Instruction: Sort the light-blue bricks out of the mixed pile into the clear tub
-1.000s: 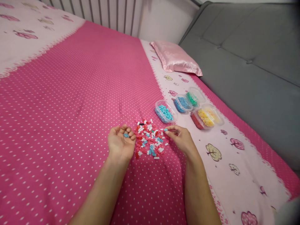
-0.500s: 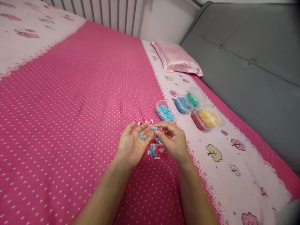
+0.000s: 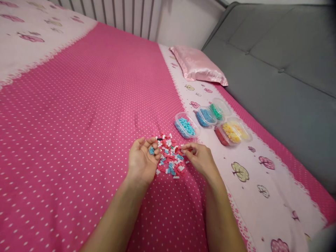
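My left hand (image 3: 141, 162) is palm up with its fingers curled over a few small light-blue plastic pieces (image 3: 151, 150), beside the left edge of a loose pile. That pile of small plastic pieces (image 3: 172, 159), mixed red, pink, white and blue, lies on the pink sheet between my hands. At the pile's right side, my right hand (image 3: 201, 159) points down with thumb and index finger pinched together. Whatever is between those fingertips is too small to make out. Just beyond the pile stands an open clear tub (image 3: 186, 127) of light-blue pieces.
Farther right are more clear tubs: one with darker blue pieces (image 3: 206, 117), one with green pieces (image 3: 216, 111), one with yellow pieces (image 3: 231, 133) beside red pieces (image 3: 221, 135). A pink satin pillow (image 3: 196, 64) lies behind them, against a grey padded headboard (image 3: 275, 70).
My hands have drawn apart. The left moved slightly left and curled around the blue pieces; the right left the left palm's fingertips for the pile's right side, uncovering the pile.
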`<state>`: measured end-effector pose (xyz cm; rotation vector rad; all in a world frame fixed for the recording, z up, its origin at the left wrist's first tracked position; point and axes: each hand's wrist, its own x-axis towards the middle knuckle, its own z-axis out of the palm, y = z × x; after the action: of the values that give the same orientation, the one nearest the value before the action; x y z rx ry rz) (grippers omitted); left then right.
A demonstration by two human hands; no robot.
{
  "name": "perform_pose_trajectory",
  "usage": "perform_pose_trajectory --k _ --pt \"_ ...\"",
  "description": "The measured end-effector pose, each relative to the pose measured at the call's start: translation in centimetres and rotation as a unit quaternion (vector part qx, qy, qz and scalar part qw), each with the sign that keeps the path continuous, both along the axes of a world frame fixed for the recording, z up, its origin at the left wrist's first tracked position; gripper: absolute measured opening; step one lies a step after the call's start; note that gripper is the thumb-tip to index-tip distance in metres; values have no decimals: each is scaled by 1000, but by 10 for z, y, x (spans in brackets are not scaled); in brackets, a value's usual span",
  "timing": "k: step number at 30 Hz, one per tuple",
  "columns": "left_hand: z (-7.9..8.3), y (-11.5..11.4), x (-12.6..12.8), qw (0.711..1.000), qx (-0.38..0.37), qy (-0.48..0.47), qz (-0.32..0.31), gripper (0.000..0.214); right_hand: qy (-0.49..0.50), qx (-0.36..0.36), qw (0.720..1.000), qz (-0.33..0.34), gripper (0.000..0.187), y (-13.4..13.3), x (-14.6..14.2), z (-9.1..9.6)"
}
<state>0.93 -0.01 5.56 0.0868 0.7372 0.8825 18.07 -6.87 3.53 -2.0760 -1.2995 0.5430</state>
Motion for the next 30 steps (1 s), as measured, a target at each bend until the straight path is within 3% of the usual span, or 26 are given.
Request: perform_pose_trajectory --k 6,14,19,30 --pt "-2 0 -3 1000 -22 -15 -13 34 -59 -33 993 99 27 -3 5 -2" --pt "0 0 -2 999 -30 -21 -14 35 -98 -29 984 147 26 2 3 -9" --pt "-2 0 -2 999 -35 -17 -16 34 -100 -29 986 130 19 3 3 -9" --pt "-7 1 1 999 -38 -12 -15 32 -49 27 998 -2 19 5 5 -10"
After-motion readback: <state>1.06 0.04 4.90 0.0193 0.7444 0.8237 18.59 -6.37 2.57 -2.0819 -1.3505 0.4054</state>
